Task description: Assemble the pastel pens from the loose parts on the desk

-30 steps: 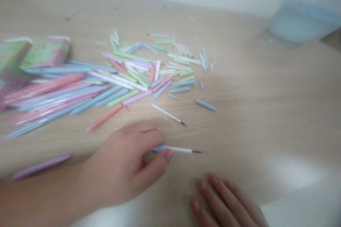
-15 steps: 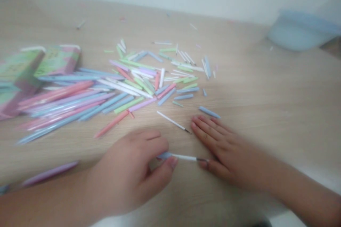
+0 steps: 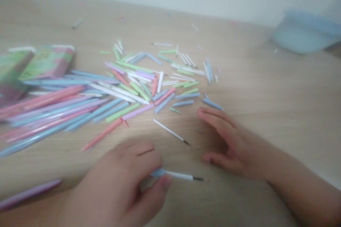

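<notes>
Pinched between the thumb and fingers of my left hand [image 3: 128, 181] is a light blue pen piece [image 3: 159, 172]. A white pen refill [image 3: 179, 176] with a dark tip sticks out of it, pointing right. My right hand [image 3: 234, 145] is held over the table with thumb and fingers apart, holding nothing. Between and beyond my hands lies another white refill [image 3: 169, 129] on the wood. A short blue piece [image 3: 213, 104] rests just beyond my right fingertips. My left palm hides the rest of the blue piece, if it extends there.
Coloured pen parts and refills [image 3: 141, 72] are scattered across the middle of the table [image 3: 266, 95]. Longer pens [image 3: 53, 99] are heaped at left beside green-and-pink boxes [image 3: 48, 62]. A purple pen [image 3: 32, 194] lies by my left forearm. At far right sits a light blue object [image 3: 301, 33].
My right hand has come away from the refill's tip, its thumb and fingers spreading apart. My left hand, still gripping the blue piece, appears slightly lower and further left; the view has shifted too.
</notes>
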`<state>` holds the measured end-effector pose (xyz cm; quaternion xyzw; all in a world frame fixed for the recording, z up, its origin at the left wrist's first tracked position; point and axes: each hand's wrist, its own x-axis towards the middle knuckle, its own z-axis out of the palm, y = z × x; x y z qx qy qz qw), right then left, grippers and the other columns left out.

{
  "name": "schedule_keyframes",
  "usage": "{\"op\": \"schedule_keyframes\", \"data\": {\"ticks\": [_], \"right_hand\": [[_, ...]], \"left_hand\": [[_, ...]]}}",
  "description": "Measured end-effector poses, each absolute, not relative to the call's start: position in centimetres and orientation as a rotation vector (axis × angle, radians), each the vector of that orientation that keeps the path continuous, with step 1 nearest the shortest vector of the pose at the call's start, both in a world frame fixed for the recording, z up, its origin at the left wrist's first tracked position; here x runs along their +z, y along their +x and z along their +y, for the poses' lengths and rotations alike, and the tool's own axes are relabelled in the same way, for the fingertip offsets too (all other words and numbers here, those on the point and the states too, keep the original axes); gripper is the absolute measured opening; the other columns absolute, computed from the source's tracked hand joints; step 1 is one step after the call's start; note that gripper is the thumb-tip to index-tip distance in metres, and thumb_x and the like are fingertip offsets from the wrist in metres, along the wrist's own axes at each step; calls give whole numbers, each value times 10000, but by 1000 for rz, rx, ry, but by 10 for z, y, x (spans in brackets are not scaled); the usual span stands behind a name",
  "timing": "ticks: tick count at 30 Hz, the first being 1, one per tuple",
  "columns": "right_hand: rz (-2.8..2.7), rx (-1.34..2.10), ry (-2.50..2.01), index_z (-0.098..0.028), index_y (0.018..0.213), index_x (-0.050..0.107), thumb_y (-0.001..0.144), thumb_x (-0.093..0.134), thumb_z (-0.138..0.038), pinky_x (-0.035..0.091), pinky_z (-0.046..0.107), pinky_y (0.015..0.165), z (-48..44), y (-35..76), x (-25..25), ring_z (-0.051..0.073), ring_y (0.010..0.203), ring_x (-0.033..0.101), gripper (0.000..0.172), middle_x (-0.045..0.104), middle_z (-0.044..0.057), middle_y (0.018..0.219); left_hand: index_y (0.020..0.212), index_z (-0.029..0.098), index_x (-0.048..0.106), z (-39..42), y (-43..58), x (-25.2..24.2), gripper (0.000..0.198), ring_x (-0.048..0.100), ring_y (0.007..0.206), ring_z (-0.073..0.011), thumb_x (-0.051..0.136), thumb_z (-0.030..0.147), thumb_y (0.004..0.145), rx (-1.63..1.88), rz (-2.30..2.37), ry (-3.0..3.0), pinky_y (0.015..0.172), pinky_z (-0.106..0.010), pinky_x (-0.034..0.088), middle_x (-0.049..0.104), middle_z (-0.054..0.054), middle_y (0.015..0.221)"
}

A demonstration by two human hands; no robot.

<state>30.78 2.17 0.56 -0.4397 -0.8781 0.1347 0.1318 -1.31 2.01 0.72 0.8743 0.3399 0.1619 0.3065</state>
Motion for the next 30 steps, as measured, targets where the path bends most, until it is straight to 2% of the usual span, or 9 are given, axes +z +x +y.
{"op": "schedule_keyframes", "data": {"ticks": [2, 5, 8, 11, 16, 19, 22, 26, 30], "right_hand": [[-2526, 371, -1315, -225, 1627, 423, 991, 715, -446, 508, 527, 1184, 22, 312, 6, 361, 1466, 522, 734, 498, 162, 1615], [-2547, 329, -1300, -222, 1404, 664, 1031, 662, -358, 587, 524, 1074, 29, 312, 2, 328, 1292, 650, 397, 660, 147, 1415], [-2574, 241, -1232, -207, 1201, 749, 1083, 592, -297, 587, 506, 1045, 37, 305, -4, 281, 1157, 698, 216, 752, 109, 1228], [-2628, 162, -1154, -175, 1110, 743, 1118, 514, -233, 567, 472, 1053, 39, 297, -5, 254, 1069, 698, 236, 773, 87, 1113], [-2696, 15, -1211, -126, 1027, 708, 1113, 476, -200, 558, 512, 978, 29, 286, -1, 312, 1022, 658, 259, 730, 139, 1041], [-2577, 355, -1284, -179, 995, 665, 1108, 500, -209, 566, 409, 850, 17, 281, 6, 259, 927, 668, 203, 713, 72, 956], [-2401, 761, -1267, -237, 1027, 638, 1097, 548, -243, 520, 292, 721, 6, 281, 14, 175, 789, 651, 115, 685, -10, 875], [-2357, 872, -1203, -251, 1029, 635, 1056, 620, -229, 482, 261, 698, 1, 285, 19, 147, 748, 622, 38, 668, -30, 858], [-2394, 896, -1171, -243, 1002, 634, 1032, 647, -215, 463, 270, 699, 2, 285, 19, 146, 744, 609, 42, 663, -28, 847]], "left_hand": [[757, 229, 570, 18, -14, 4, 267, 591, 683, -167, 543, 304, 1012, 429, 907, 2305, 594, -322, 412, 610, -10, 755], [765, 235, 562, 17, -15, 1, 263, 591, 684, -171, 552, 323, 1013, 421, 922, 2296, 595, -326, 415, 608, -7, 760], [775, 238, 563, 17, -16, 0, 245, 584, 674, -171, 567, 309, 1009, 401, 900, 2317, 599, -326, 422, 607, -3, 757], [784, 239, 569, 19, -17, 1, 227, 584, 674, -172, 567, 283, 1007, 389, 876, 2351, 605, -323, 429, 609, -5, 758], [787, 244, 576, 18, -18, 1, 224, 583, 675, -180, 560, 287, 1007, 379, 886, 2372, 603, -324, 434, 607, -11, 755], [796, 247, 580, 17, -19, 0, 215, 588, 681, -187, 561, 291, 1005, 376, 921, 2386, 599, -333, 423, 609, -12, 762], [799, 246, 576, 18, -19, -1, 218, 586, 673, -188, 555, 304, 1008, 398, 959, 2415, 596, -346, 403, 601, -9, 758], [801, 244, 577, 20, -19, -1, 212, 580, 666, -188, 555, 299, 1004, 403, 966, 2469, 601, -351, 389, 587, -5, 748], [830, 246, 604, 20, -19, -1, 196, 584, 688, -187, 543, 290, 1012, 357, 999, 2484, 624, -345, 398, 600, -2, 768]]}}
